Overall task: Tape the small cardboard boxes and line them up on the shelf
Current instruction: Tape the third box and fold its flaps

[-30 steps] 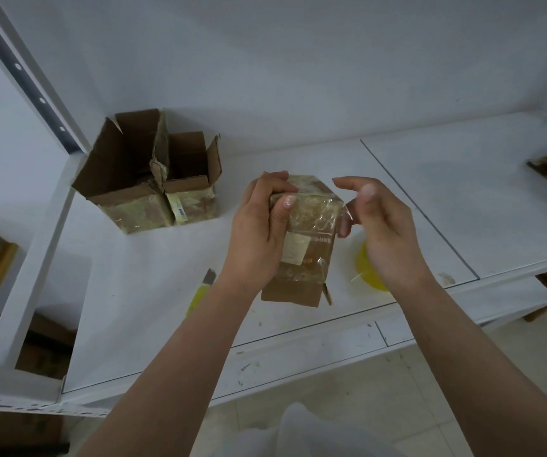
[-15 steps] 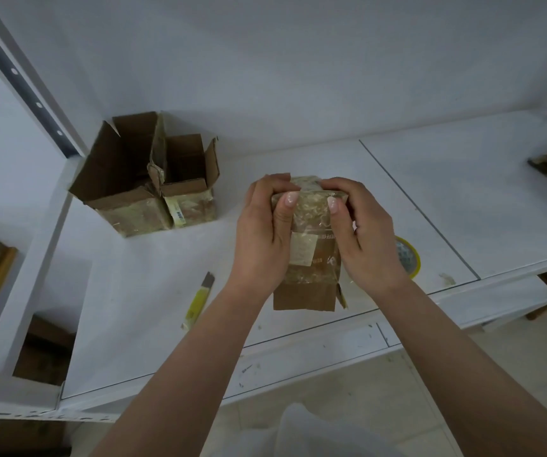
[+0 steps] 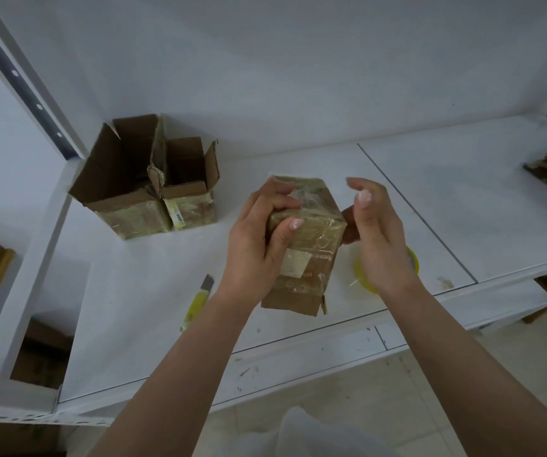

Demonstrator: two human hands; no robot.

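While the white shelf (image 3: 298, 351) spreads wide beneath both hands, its front edge runs just below the wrists and a dark seam crosses the board beyond the right hand (image 3: 376, 239). Far left of the left hand (image 3: 258, 245), two open boxes (image 3: 148, 189) stand touching at the back corner, flaps up; bare board lies between them and the hands. The left hand grips the taped box (image 3: 305, 245) above the shelf, thumb across its front. The right hand hangs loosely curled just beside the box's right side; whether it touches is unclear. A pale label and small red print show on the box, unreadable. A yellow tape roll (image 3: 410, 258) lies under the right hand; a yellow knife (image 3: 197, 300) below-left of the left wrist.
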